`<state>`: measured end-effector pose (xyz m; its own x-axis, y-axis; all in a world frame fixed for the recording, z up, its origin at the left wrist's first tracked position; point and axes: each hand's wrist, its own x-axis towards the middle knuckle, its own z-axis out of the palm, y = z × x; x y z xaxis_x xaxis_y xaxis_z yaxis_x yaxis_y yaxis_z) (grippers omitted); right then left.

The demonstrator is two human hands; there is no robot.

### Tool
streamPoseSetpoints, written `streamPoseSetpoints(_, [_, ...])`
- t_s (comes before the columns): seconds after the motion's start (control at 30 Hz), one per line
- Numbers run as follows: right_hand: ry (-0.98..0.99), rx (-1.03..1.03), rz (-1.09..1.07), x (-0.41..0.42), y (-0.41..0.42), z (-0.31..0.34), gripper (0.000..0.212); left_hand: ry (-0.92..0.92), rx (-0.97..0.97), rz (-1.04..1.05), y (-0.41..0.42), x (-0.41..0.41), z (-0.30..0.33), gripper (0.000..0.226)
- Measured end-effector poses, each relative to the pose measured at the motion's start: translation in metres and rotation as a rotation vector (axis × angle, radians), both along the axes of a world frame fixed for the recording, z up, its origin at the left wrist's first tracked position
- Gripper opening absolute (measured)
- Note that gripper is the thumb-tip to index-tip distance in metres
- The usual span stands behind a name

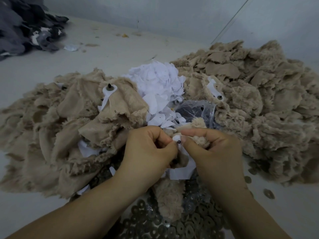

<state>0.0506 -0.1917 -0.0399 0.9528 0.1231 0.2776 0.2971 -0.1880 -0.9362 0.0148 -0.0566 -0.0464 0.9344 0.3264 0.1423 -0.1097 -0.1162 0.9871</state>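
Observation:
My left hand (148,149) and my right hand (212,149) meet at the centre, fingers curled. Between them they pinch a beige furry fabric piece (198,125) with a white backing patch (176,138), and a small dark toy-eye post (179,141) pokes through the patch. The piece's lower end (169,195) hangs down between my forearms. Another white strip (181,173) shows under my hands.
Beige fur pieces are piled on the left (51,135) and on the right (259,100). White patches (158,83) are heaped in the middle, beside a clear plastic bag (195,109). Several round washers (172,225) lie near me. Dark fabric (25,26) sits far left.

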Motion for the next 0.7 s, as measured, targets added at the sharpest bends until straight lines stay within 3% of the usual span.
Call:
streamPoseSetpoints(0.27, [0.047,-0.004,0.006,0.002,0.000,-0.003,0.027,0.055,-0.091,0.062,0.000,0.006,-0.007,0.026])
streamPoseSetpoints(0.33, [0.135,0.052,0.037,0.004,-0.001,-0.002,0.025,-0.032,0.072,0.097,0.001,0.003,-0.009,0.028])
streamPoseSetpoints(0.4, [0.250,0.124,0.069,0.007,-0.003,-0.002,0.022,-0.219,0.362,0.134,0.003,0.000,-0.008,0.026])
streamPoseSetpoints(0.5, [0.432,0.229,0.097,0.010,-0.004,-0.003,0.013,-0.518,0.761,0.079,0.004,-0.007,-0.013,0.009])
streamPoseSetpoints(0.67, [0.570,0.342,0.149,0.011,-0.005,0.000,0.036,-0.576,0.988,0.003,0.002,-0.010,-0.025,0.018])
streamPoseSetpoints(0.7, [0.583,0.340,0.145,0.012,-0.006,0.001,0.033,-0.569,1.017,0.000,0.003,-0.010,-0.025,0.020])
